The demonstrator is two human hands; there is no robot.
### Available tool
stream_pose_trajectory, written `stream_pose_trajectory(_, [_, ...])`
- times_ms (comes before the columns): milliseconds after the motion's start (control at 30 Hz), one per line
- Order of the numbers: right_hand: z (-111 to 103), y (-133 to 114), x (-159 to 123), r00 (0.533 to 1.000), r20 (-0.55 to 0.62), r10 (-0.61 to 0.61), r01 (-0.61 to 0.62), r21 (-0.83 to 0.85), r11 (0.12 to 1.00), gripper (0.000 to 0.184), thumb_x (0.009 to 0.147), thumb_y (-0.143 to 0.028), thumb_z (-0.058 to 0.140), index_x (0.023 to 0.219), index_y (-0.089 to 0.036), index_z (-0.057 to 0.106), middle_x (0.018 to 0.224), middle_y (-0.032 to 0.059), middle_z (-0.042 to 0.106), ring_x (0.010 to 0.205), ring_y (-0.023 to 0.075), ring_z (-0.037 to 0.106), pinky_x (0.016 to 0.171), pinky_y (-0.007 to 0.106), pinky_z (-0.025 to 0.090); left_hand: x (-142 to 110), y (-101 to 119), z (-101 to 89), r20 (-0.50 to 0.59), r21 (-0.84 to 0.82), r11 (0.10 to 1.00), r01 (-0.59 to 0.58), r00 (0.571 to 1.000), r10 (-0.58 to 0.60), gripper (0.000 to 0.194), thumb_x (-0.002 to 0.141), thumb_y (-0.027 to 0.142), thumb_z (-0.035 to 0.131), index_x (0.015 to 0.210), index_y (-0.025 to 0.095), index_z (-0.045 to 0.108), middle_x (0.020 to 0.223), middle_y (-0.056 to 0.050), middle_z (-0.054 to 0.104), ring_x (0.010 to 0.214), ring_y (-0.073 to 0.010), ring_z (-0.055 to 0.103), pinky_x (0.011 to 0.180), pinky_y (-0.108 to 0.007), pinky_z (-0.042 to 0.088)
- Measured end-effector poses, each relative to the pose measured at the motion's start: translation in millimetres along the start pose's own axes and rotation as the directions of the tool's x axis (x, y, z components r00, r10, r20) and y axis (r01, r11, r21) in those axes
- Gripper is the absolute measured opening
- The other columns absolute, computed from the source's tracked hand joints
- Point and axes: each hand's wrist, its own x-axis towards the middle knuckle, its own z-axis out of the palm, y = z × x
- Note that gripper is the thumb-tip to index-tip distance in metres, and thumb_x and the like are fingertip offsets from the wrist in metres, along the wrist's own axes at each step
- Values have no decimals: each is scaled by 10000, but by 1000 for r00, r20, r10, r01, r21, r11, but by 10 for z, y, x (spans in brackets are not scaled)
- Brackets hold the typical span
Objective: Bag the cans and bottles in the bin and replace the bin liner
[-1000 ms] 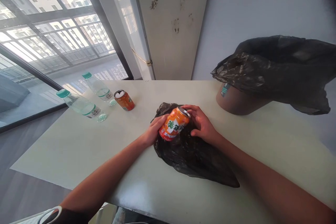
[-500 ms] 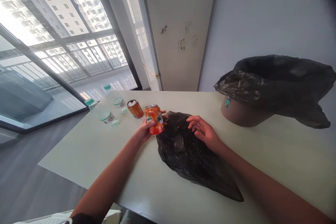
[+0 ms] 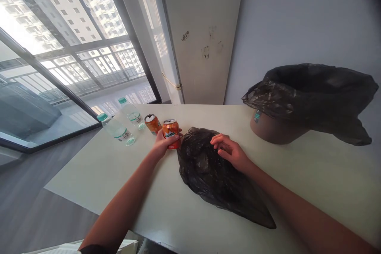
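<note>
Pale table (image 3: 297,174) | lined bin (image 3: 309,99), right | black bag (image 3: 214,174), centre, under relaxed, open right hand (image 3: 230,151) | two bottles (image 3: 117,129) and a can (image 3: 152,124), left, already out | left hand (image 3: 162,145) grasps orange can (image 3: 170,130), upright, seemingly just set beside them.

The pale table (image 3: 297,174) bears two bottles (image 3: 116,129), two cans (image 3: 152,124), black bag (image 3: 214,174), lined bin (image 3: 276,127).

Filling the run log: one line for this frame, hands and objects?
left hand: grips orange can upright on table | right hand: rests on black bag
</note>
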Motion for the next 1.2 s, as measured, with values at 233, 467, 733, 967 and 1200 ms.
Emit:
stream_pose_trajectory(233, [-4,-29,2,1000,24,16,-15,-45,999,305,1010,-549,709,1116,-263,722,1136,70,637,906,208,599,823,373,525,-38,115,-165,67,270,962,-33,998,15,630,692,429,984,1181,153,700,1164,-161,796,1067,-316,764,970,-423,611])
stream_pose_trajectory(467, [-9,18,-15,999,48,17,-14,-74,997,323,1019,-567,683,1108,-258,714,1112,67,636,906,214,595,809,369,519,-405,82,-671,-156,401,916,8,986,60,569,679,443,969,1080,161,679,964,-79,765,867,-243,719,794,-337,575])
stream_pose_trajectory(733, [2,9,-13,998,61,1,5,-103,995,318,1017,-571,676,1070,-260,713,1051,64,625,872,221,585,779,377,512,-539,-2,-951,-403,309,947,-85,891,211,696,668,327,925,1269,237,586,1167,-64,733,984,-225,713,807,-314,592])
stream_pose_trajectory(967, [1,60,-8,995,98,-7,19,-113,993,272,1030,-538,672,1069,-271,709,1039,49,623,886,222,580,792,373,483,-456,-52,-868,-414,347,934,-90,878,238,633,666,325,913,1207,226,600,1107,-44,726,961,-205,694,817,-295,570])
stream_pose_trajectory(1200, [12,16,-6,996,92,2,10,-134,991,312,1021,-569,674,1038,-259,710,1004,52,631,856,223,589,771,380,491,-416,-88,-935,-423,397,912,-103,861,282,618,664,406,966,1147,201,640,1125,-56,744,1015,-219,706,889,-302,562])
